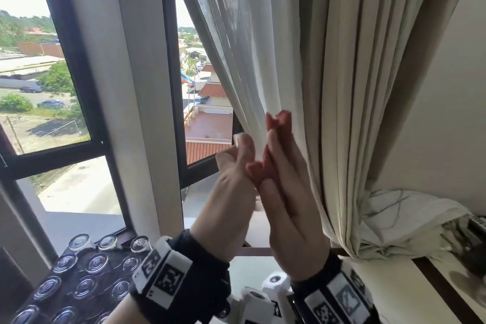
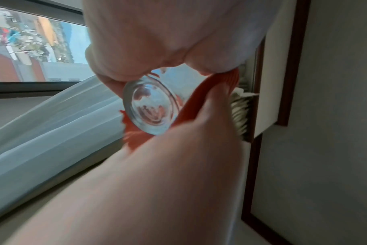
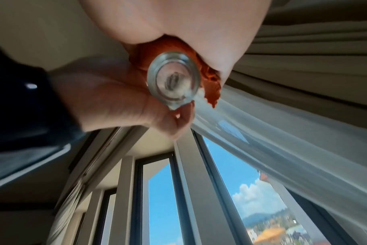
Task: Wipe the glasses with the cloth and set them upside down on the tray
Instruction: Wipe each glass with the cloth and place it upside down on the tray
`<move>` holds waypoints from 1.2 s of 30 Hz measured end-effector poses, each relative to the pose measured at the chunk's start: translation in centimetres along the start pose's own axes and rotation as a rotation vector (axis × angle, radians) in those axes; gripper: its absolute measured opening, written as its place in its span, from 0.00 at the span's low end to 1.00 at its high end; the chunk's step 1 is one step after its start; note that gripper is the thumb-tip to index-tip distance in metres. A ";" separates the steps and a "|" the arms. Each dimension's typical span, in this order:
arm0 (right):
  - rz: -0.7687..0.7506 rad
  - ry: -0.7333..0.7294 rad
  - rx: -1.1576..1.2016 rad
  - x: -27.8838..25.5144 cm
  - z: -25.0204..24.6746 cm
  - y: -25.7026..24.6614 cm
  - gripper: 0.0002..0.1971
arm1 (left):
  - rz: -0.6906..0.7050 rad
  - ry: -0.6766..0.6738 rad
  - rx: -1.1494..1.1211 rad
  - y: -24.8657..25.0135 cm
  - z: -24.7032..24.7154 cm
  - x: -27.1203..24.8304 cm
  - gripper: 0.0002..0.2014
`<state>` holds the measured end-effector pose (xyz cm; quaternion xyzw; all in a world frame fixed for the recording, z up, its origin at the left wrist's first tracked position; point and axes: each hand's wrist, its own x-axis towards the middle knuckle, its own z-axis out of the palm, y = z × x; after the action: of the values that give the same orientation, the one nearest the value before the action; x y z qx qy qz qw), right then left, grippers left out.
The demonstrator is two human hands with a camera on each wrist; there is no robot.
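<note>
**Head view: glass held up at the window, mid-wipe**

We hold one small glass (image 2: 151,107) raised between both hands, before the curtain (image 1: 276,60). Left hand (image 1: 231,192) pinches it by the thick base; right hand (image 1: 286,192) grips the orange cloth (image 1: 265,166) wrapped round its body.

Handling, as we judge: light, rigid, slick, breakable. Best held at the heavy base, never by the thin rim.

Below left, wiped glasses (image 1: 97,262) stand upside down on the dark tray (image 1: 79,273), packed close. The window frame (image 1: 171,87) stands near.
</note>
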<state>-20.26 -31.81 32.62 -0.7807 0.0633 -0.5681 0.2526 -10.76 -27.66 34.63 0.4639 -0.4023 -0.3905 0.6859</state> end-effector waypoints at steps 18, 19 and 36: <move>0.053 -0.031 0.222 -3.1 0.1 1.0 0.26 | 0.016 0.087 0.043 1.5 -0.3 0.8 0.68; 0.105 0.003 0.252 -3.8 0.4 1.2 0.26 | 0.021 0.067 0.090 1.5 -0.4 0.7 0.65; 0.237 0.140 0.267 -3.0 1.0 1.7 0.25 | 0.053 -0.021 0.081 -0.1 -0.9 0.6 0.37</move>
<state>-20.02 -31.79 29.02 -0.6859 0.0963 -0.5906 0.4140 -9.74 -27.98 34.44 0.4763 -0.4371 -0.3607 0.6723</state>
